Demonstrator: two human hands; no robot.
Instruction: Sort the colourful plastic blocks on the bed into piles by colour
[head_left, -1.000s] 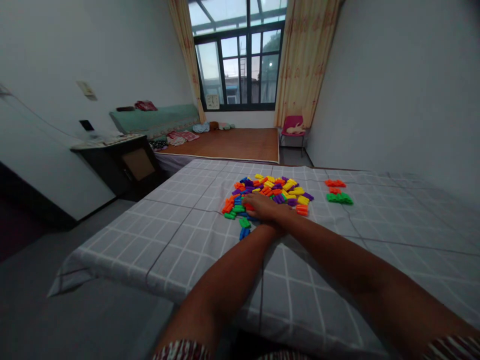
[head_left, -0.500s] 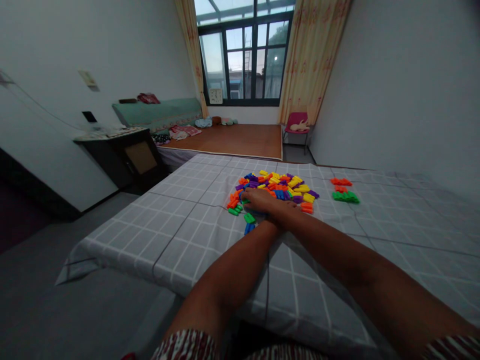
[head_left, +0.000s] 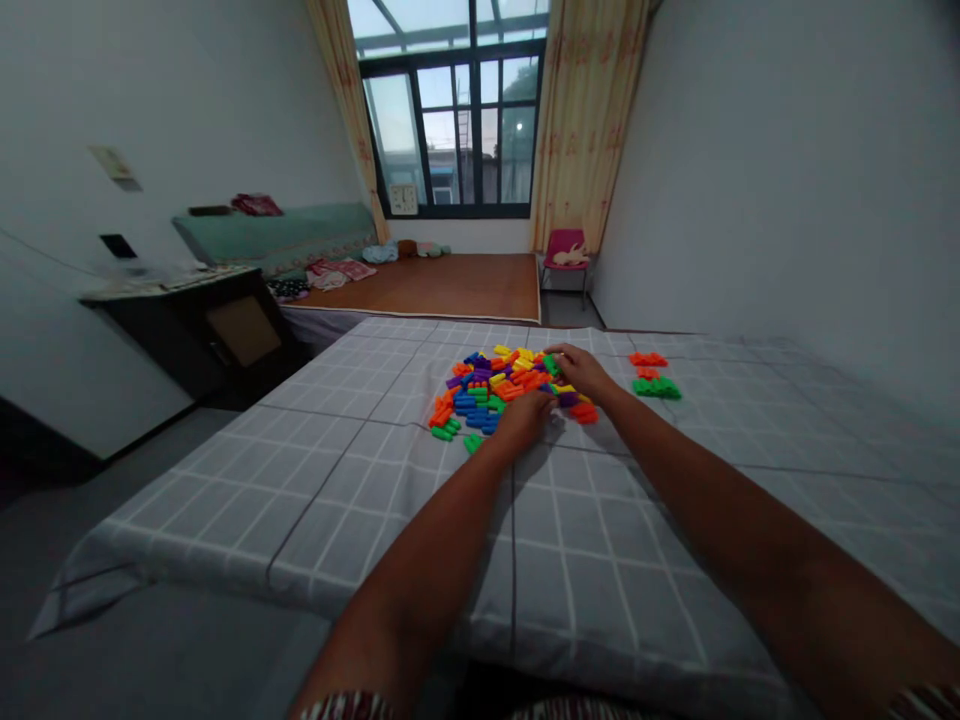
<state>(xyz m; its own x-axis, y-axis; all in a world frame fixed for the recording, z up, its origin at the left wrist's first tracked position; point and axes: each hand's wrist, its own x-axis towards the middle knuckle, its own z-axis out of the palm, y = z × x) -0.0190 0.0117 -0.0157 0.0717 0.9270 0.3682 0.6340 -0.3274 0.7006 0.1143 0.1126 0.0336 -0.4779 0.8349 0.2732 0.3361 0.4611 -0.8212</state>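
Note:
A heap of small plastic building blocks in orange, yellow, green, blue and purple lies on the checked tablecloth in front of me. My right hand is at the heap's right side, its fingers closed on a green block. At the near edge of the heap, my left hand has its fingers bent together among the blocks; what they grip is hidden. A purple block lies just right of its fingertips. Beside the left forearm sits a loose green block.
To the right of the heap lie a joined green row of blocks and orange blocks. The grey checked tablecloth covers the table. Beyond it are a bed, a dark cabinet and a red chair.
My arms were crossed, right over left; now they are apart. The right hand has moved from the heap's left side to its right and holds a green block. The view has turned slightly right.

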